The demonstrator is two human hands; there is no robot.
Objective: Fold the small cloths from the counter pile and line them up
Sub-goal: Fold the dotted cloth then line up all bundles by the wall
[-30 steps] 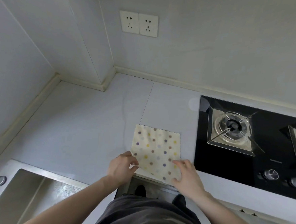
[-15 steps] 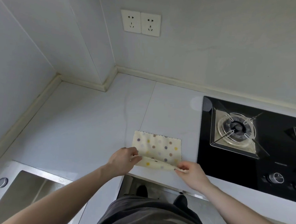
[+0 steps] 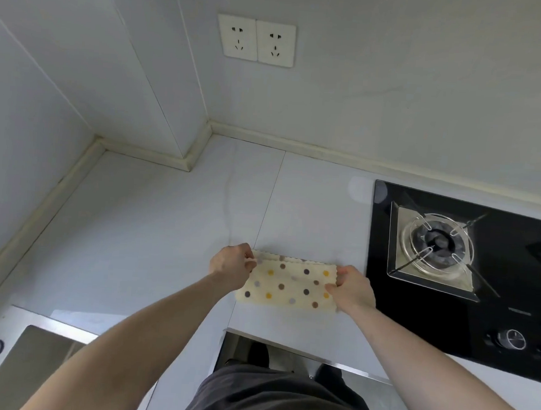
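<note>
A small cream cloth with coloured polka dots (image 3: 289, 284) lies folded in half on the white counter (image 3: 152, 228), forming a wide rectangle near the front edge. My left hand (image 3: 231, 266) pinches its far left corner. My right hand (image 3: 353, 290) pinches the right end, by the far corner. The far edge of the top layer lies almost on the far edge of the layer beneath. No pile of other cloths is in view.
A black gas hob (image 3: 462, 276) with a burner (image 3: 436, 245) and knobs (image 3: 512, 339) sits just right of the cloth. A steel sink (image 3: 28, 357) is at the lower left. Walls close the back and left, with two sockets (image 3: 256, 40) above.
Both hands lifted the cloth's near edge and carried it away from me onto the far edge. The flat square is now a half-height rectangle.
</note>
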